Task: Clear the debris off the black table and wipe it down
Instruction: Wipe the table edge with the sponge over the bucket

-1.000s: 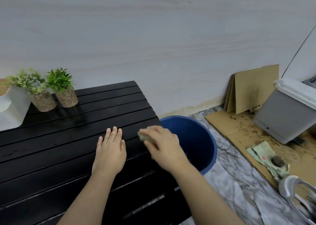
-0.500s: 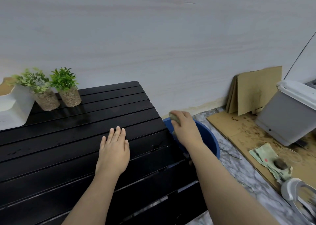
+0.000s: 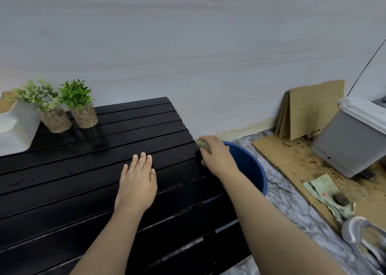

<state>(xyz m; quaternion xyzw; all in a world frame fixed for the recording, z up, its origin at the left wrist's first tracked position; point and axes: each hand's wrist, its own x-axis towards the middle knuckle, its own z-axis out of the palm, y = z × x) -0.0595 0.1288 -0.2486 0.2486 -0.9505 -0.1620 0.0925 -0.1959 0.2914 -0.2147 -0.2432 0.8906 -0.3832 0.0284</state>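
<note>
The black slatted table (image 3: 73, 170) fills the lower left and looks wet and shiny. My left hand (image 3: 136, 182) lies flat on its slats, palm down, fingers together. My right hand (image 3: 217, 157) is at the table's right edge, closed on a small greenish-grey sponge (image 3: 201, 143) that pokes out past the fingers. Just beyond that edge, a blue bucket (image 3: 250, 166) stands on the floor, partly hidden by my right hand and arm.
Two small potted plants (image 3: 78, 107) and a white container (image 3: 14, 126) stand at the table's back left. On the floor to the right are cardboard sheets (image 3: 309, 109), a grey lidded bin (image 3: 353, 141), a dirty cloth (image 3: 325, 193) and a clear glass (image 3: 353, 189).
My right hand moved with the sponge from the table's middle out over the bucket, then back to the table's right edge. My left hand stayed flat on the table.
</note>
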